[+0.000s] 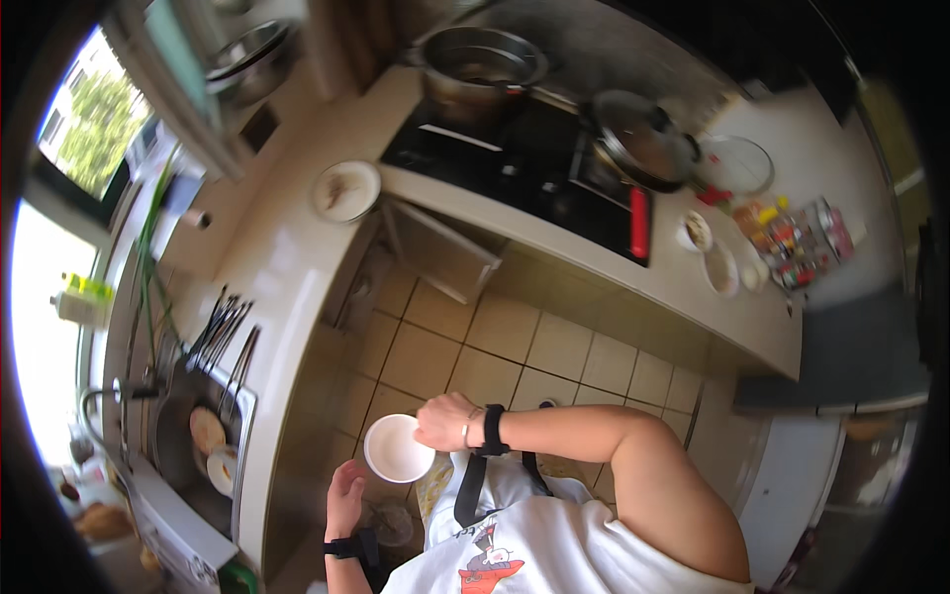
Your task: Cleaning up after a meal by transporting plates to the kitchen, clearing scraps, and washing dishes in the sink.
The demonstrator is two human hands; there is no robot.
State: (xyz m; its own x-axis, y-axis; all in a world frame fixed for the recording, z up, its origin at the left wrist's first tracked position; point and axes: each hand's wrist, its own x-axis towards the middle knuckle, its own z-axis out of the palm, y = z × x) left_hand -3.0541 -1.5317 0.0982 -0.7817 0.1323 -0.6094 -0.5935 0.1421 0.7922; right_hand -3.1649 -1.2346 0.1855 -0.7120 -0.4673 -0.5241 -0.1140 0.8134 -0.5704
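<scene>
In front of my shirt, above the tiled floor, my right hand (447, 422) grips the rim of a white bowl (398, 448). Nothing shows inside the bowl. Just left of it my left hand (346, 490) is raised with nothing in it, its fingers loosely bent and apart from the bowl. Below the bowl, a clear plastic container or bag (391, 522) is partly hidden. The sink (249, 445) lies to the left and holds a dark pan (172, 423) and dishes.
A plate (346, 191) sits near the counter corner. A cabinet door (438, 249) hangs ajar below. The gas hob (512, 167) bears a large pot (481, 63) and a lidded pan with a red handle (639, 223). Small bowls (695, 231) and condiment jars (794, 241) stand right.
</scene>
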